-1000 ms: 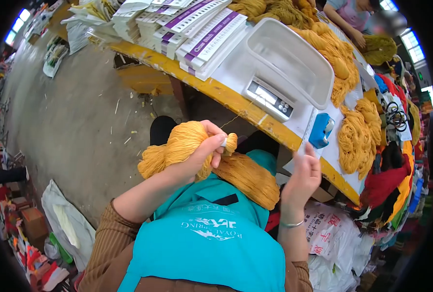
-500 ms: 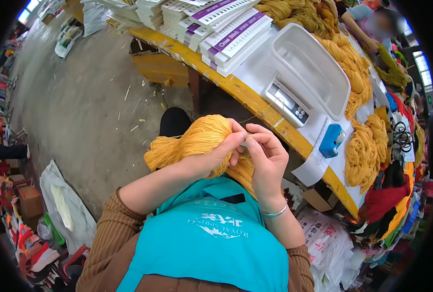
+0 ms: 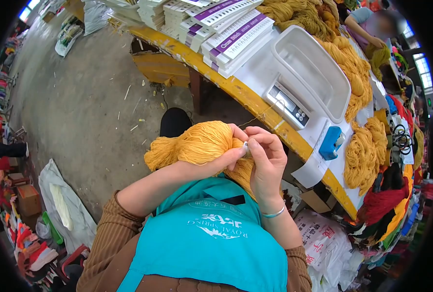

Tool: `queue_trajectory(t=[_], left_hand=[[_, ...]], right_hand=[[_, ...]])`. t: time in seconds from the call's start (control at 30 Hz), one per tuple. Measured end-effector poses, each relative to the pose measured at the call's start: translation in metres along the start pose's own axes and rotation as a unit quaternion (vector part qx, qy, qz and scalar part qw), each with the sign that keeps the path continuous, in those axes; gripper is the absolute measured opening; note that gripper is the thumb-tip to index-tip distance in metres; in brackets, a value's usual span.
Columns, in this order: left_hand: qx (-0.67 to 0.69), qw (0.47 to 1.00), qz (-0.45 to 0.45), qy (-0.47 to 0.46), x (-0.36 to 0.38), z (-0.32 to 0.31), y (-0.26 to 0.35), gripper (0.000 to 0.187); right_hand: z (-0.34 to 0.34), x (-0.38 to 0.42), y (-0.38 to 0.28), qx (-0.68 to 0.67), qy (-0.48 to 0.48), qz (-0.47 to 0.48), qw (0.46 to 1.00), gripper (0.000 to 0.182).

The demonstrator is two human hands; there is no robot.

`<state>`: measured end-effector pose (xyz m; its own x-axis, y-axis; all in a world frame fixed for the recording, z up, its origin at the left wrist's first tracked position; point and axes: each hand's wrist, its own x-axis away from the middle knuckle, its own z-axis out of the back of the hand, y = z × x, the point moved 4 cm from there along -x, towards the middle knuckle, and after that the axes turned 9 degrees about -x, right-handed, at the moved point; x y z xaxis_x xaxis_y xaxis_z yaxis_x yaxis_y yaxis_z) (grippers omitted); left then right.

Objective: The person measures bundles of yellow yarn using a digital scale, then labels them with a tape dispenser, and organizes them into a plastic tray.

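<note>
A skein of yellow thread (image 3: 204, 143) lies across my lap, its loops bunched at the left and more strands hanging below my hands. My left hand (image 3: 226, 158) is closed around the skein's right end, thumb on the near side. Close beside it, my right hand (image 3: 267, 163) pinches between thumb and forefinger a small white piece (image 3: 246, 148), which looks like a paper label wrapped at the thread. The fingers partly cover this piece, so its full shape is hidden.
On the yellow-edged table (image 3: 255, 104) are a scale (image 3: 287, 104) with a white tray (image 3: 319, 78), a blue tape dispenser (image 3: 331, 142), stacked printed cards (image 3: 236, 41) and more yellow skeins (image 3: 365, 153). A co-worker's hand (image 3: 376, 43) holds olive yarn at the far right.
My left thumb has shifted slightly down, away from my right fingertips, and more of the white piece shows. The skein's top has dipped a little. The co-worker's olive yarn has moved.
</note>
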<state>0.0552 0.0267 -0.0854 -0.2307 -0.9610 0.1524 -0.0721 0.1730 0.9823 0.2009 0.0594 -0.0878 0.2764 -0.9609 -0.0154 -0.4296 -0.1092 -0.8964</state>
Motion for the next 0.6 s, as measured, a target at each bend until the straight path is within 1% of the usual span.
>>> queue_trajectory(t=[0.07, 0.1, 0.13, 0.17, 0.23, 0.27, 0.3, 0.33, 0.37, 0.43, 0.47, 0.5, 0.53, 0.57, 0.6], left_hand=[[0.0, 1.0, -0.003, -0.011, 0.0, -0.001, 0.004, 0.017], [-0.045, 0.998, -0.035, 0.001, 0.0, -0.001, 0.008, 0.017], [-0.09, 0.994, -0.066, 0.013, 0.001, -0.002, 0.012, 0.017], [-0.09, 0.994, -0.066, 0.013, 0.002, -0.003, 0.016, 0.017], [-0.085, 0.996, -0.02, 0.03, 0.005, -0.003, 0.018, 0.017], [-0.086, 0.996, -0.02, 0.03, 0.005, -0.004, 0.018, 0.017], [-0.041, 0.999, 0.0, 0.033, 0.006, -0.004, 0.016, 0.017], [0.003, 0.999, 0.021, 0.034, 0.007, -0.004, 0.014, 0.016], [0.003, 0.999, 0.021, 0.033, 0.007, -0.006, 0.01, 0.016], [-0.065, 0.992, -0.079, 0.068, 0.008, -0.003, 0.004, 0.013], [-0.065, 0.993, -0.078, 0.067, 0.007, -0.002, 0.002, 0.013], [-0.131, 0.977, -0.15, 0.071, 0.006, -0.001, 0.007, 0.011], [-0.195, 0.953, -0.221, 0.075, 0.008, -0.001, 0.012, 0.008], [-0.195, 0.953, -0.22, 0.073, 0.009, -0.001, 0.013, 0.008], [-0.174, 0.957, -0.225, 0.065, 0.011, -0.001, 0.014, 0.007]], right_hand=[[-0.002, 0.002, 0.0, -0.03, 0.018, 0.008, 0.999, 0.005], [-0.001, 0.002, 0.001, -0.03, 0.019, 0.009, 0.999, 0.005], [-0.001, 0.001, 0.001, -0.012, -0.002, 0.034, 0.999, 0.005], [-0.002, 0.002, 0.0, 0.007, -0.023, 0.059, 0.998, 0.005], [-0.006, 0.005, -0.002, 0.022, -0.04, 0.075, 0.996, 0.006], [-0.008, 0.007, -0.003, 0.037, -0.057, 0.091, 0.994, 0.008], [-0.007, 0.008, -0.004, 0.061, -0.082, 0.099, 0.99, 0.014], [-0.008, 0.01, -0.007, 0.061, -0.08, 0.099, 0.99, 0.014], [-0.011, 0.011, -0.012, 0.074, -0.071, 0.097, 0.99, 0.017], [-0.011, 0.011, -0.015, 0.079, -0.055, 0.093, 0.991, 0.023], [-0.007, 0.01, -0.013, 0.058, -0.044, 0.069, 0.995, 0.023], [-0.002, 0.01, -0.011, 0.037, -0.032, 0.045, 0.998, 0.022], [-0.002, 0.01, -0.015, 0.066, -0.018, -0.004, 0.998, 0.015], [0.003, 0.009, -0.015, 0.133, -0.057, -0.056, 0.988, 0.017], [0.004, 0.008, -0.016, 0.165, -0.108, -0.082, 0.977, 0.034]])
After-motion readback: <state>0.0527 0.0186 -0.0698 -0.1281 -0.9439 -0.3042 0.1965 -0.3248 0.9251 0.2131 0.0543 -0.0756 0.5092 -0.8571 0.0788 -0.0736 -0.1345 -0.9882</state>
